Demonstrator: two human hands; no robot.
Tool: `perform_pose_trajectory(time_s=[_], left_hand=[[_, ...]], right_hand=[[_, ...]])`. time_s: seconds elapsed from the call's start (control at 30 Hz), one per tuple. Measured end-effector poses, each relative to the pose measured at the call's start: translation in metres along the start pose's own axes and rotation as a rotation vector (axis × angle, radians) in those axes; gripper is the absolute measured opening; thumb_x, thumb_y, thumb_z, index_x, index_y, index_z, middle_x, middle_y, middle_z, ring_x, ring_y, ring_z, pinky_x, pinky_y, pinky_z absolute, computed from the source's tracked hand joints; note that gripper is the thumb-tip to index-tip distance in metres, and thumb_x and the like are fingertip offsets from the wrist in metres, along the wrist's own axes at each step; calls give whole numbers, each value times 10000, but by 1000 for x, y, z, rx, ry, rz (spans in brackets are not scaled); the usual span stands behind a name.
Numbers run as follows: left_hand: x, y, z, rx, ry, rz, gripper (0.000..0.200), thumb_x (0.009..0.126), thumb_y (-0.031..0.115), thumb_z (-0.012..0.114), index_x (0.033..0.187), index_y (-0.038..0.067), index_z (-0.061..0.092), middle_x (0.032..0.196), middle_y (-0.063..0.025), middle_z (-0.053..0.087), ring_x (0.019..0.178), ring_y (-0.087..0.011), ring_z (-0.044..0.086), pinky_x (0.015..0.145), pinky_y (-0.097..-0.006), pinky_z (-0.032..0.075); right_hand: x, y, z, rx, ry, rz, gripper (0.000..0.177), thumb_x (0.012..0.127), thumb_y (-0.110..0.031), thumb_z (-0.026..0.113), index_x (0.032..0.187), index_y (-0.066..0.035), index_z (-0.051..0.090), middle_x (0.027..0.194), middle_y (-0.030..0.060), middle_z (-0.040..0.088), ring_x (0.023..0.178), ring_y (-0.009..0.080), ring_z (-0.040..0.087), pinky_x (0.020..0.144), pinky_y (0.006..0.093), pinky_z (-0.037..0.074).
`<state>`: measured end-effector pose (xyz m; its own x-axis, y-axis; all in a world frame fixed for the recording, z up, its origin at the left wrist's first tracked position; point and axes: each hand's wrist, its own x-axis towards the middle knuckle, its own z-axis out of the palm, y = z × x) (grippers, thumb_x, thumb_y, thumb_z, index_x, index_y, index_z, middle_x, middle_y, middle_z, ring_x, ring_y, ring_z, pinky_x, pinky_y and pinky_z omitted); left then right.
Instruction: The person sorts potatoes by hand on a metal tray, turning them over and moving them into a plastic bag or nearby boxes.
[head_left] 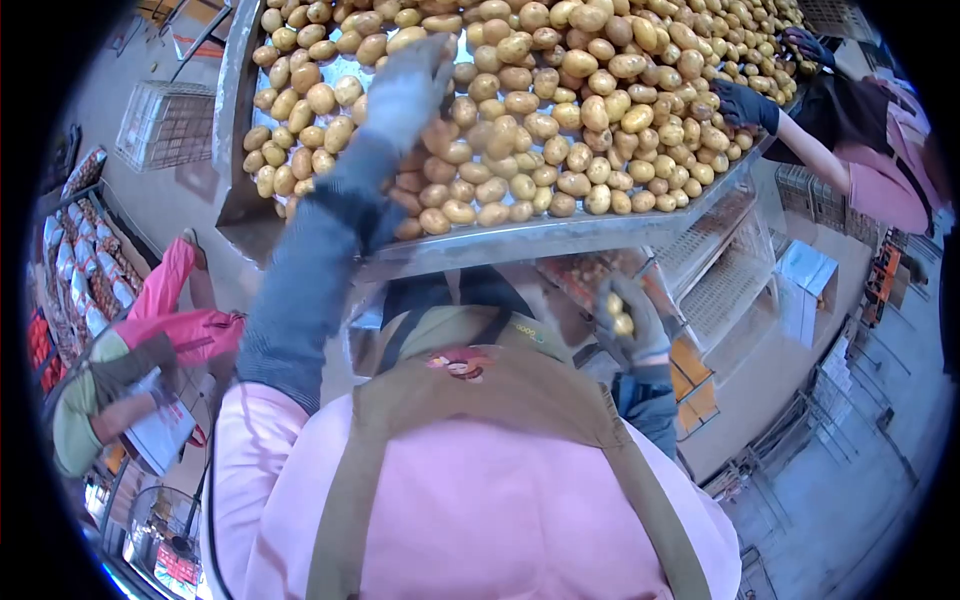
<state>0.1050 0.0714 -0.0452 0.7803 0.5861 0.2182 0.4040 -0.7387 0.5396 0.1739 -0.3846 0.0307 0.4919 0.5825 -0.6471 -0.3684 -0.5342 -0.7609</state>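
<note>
Many small yellow-brown potatoes (520, 102) lie heaped on a metal sorting table (520, 240) in front of me. My left hand (408, 92), in a grey glove and slightly blurred, reaches over the left part of the heap. Its fingers look stretched out over the potatoes, and nothing shows in its grasp. Below the table's front edge, to the right of my body, my right hand (632, 325) is also gloved. It is closed round a few small potatoes (621, 315), which show between its fingers and palm.
A co-worker's dark-gloved hand (745, 105) touches the heap at the right. A perforated metal step (735, 270) and a white box (805, 285) stand right of the table. At left are a white crate (165, 125), filled net bags (90, 260) and another person (150, 370).
</note>
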Motion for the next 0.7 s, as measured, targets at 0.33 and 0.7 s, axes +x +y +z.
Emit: perform_pose_trajectory(time_s=[0.33, 0.7], left_hand=[[12, 0, -20, -985, 24, -697, 164, 893, 75, 662, 1048, 25, 640, 989, -44, 661, 701, -171, 619, 603, -319, 523], [-64, 100, 16, 157, -443, 44, 476, 910, 211, 674, 1366, 133, 561, 1324, -179, 597, 1102, -364, 624, 919, -461, 524]], right_hand=[[-7, 153, -110, 478, 442, 162, 562, 939, -337, 653, 1384, -33, 492, 1318, 120, 585, 1211, 267, 574, 1040, 370, 461], [10, -6, 10, -572, -375, -674, 469, 830, -69, 716, 1275, -83, 568, 1183, 166, 646, 1091, 389, 622, 943, 455, 521]])
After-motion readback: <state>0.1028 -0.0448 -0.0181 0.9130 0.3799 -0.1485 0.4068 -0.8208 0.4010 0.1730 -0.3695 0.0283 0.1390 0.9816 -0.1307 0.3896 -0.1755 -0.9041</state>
